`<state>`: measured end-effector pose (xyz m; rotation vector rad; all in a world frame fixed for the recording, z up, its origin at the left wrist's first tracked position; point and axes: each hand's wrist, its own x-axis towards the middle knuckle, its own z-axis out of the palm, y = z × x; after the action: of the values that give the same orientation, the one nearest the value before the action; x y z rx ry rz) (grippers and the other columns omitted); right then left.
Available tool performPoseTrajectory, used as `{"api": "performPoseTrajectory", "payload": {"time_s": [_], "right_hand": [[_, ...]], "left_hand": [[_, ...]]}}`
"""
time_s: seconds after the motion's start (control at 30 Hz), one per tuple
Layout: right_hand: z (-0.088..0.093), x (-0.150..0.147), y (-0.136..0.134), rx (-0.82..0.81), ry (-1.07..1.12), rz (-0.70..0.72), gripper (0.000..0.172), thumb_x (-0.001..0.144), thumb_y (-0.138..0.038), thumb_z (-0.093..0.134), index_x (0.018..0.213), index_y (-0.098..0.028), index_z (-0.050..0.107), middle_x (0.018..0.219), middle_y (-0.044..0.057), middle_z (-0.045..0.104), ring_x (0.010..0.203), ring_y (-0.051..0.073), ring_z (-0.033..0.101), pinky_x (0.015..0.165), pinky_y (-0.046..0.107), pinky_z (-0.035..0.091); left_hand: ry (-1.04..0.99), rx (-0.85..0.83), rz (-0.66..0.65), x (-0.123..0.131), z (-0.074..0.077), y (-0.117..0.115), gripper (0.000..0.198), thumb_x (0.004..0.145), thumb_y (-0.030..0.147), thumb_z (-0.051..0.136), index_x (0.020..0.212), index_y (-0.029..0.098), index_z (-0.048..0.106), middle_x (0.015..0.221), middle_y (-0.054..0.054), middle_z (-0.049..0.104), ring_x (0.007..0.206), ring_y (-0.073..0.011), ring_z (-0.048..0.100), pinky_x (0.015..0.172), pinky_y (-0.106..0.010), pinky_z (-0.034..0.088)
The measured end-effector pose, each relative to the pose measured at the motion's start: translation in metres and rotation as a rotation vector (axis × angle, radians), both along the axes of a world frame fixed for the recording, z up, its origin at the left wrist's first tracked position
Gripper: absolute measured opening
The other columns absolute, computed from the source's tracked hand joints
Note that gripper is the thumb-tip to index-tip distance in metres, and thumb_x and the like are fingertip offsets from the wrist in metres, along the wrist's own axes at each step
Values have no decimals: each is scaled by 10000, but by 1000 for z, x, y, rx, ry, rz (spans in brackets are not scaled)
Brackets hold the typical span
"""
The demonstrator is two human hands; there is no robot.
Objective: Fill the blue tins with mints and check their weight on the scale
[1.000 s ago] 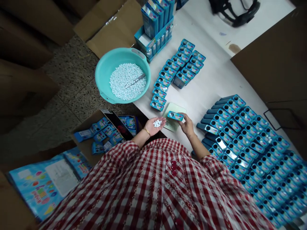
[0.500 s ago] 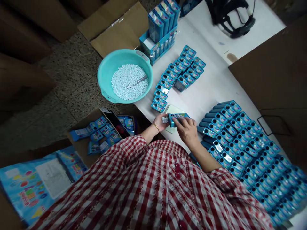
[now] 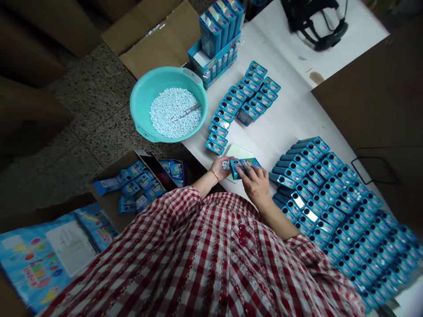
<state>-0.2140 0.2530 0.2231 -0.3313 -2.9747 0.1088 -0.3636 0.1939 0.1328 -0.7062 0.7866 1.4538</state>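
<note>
My left hand [image 3: 218, 171], with a gold bangle at the wrist, is cupped around a small heap of white candies [image 3: 226, 165]. Against its fingers lies the open end of a blue candy tin [image 3: 244, 164], tipped on its side. My right hand [image 3: 257, 184] grips this tin from above, fingers over its printed face. Under the hands is a pale green, flat square object [image 3: 238, 151], partly covered. Just beyond stands a curved row of blue tins [image 3: 228, 106] with round holes in their tops.
A turquoise basin [image 3: 138, 103] of white candies, with a metal spoon [image 3: 190, 110] in them, sits at the table's left edge. Many tins [image 3: 337, 207] fill the right side. A display box [image 3: 214, 66] stands behind; an open carton [image 3: 114, 200] of blue packets is lower left.
The whole view has shifted slightly, so things appear a little further left. Both hands keep the same hold, with the tin still tilted at the left palm.
</note>
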Motion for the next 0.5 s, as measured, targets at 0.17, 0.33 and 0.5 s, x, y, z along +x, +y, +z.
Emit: {"api": "performPoseTrajectory", "payload": {"time_s": [0.17, 0.33, 0.5], "right_hand": [[-14, 4, 12, -192, 95, -104, 421, 851, -190, 481, 1259, -298, 479, 1086, 70, 587, 1009, 224, 478, 856, 390, 363], [-54, 6, 31, -722, 372, -351, 289, 815, -291, 533, 1098, -231, 527, 975, 58, 576, 898, 201, 543, 793, 366, 453], [-93, -8, 28, -1157, 448, -535, 330, 733, -391, 616, 991, -224, 496, 943, 31, 567, 857, 184, 566, 774, 344, 485]], "left_hand": [[0, 10, 4, 0, -2, 1, 197, 809, 167, 447, 777, 94, 627, 668, -79, 660, 654, -159, 624, 710, -299, 483], [0, 17, 64, -8, -3, -15, 219, 832, 183, 434, 764, 95, 623, 680, -94, 663, 667, -167, 633, 696, -310, 500], [33, -72, 90, -18, -4, -48, 220, 839, 178, 419, 783, 110, 621, 730, -99, 676, 722, -174, 649, 700, -306, 519]]}}
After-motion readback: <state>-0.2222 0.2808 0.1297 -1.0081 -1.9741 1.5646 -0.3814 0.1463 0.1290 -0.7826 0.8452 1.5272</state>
